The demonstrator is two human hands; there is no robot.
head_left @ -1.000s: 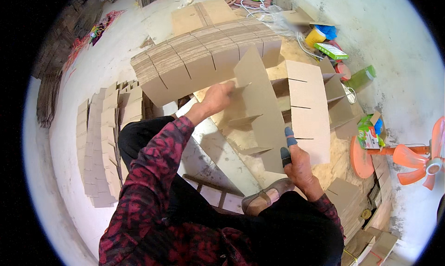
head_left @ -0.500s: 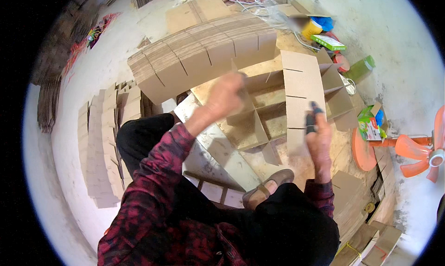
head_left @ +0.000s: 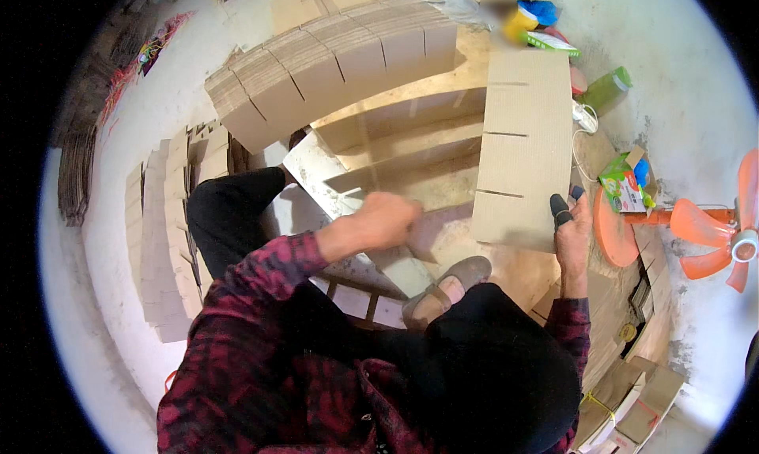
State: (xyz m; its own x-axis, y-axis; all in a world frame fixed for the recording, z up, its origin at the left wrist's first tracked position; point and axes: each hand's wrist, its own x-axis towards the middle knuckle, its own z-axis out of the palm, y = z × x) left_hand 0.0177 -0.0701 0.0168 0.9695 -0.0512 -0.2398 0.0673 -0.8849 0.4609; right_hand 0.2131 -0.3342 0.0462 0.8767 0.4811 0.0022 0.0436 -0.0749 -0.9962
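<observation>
My right hand, with black covers on two fingertips, grips the lower right edge of a broad tan slotted cardboard strip. Short slits run in from that strip's left side. My left hand is closed like a fist and smeared by motion, left of the cardboard strip and over the pale board. What its fingers hold, if anything, cannot be made out. Beyond it, long cardboard strips stand on edge, one farther back and one nearer; their right ends are hidden behind the broad strip.
A long row of stacked slotted cardboard stands at the back. More slotted stacks are at the left. At the right are an orange fan, a green container and a colourful packet. My shoe is close by.
My left hand has come down toward me. My right hand has shifted right with the broad strip. The crosswise strips seen standing among the long ones no longer show clearly.
</observation>
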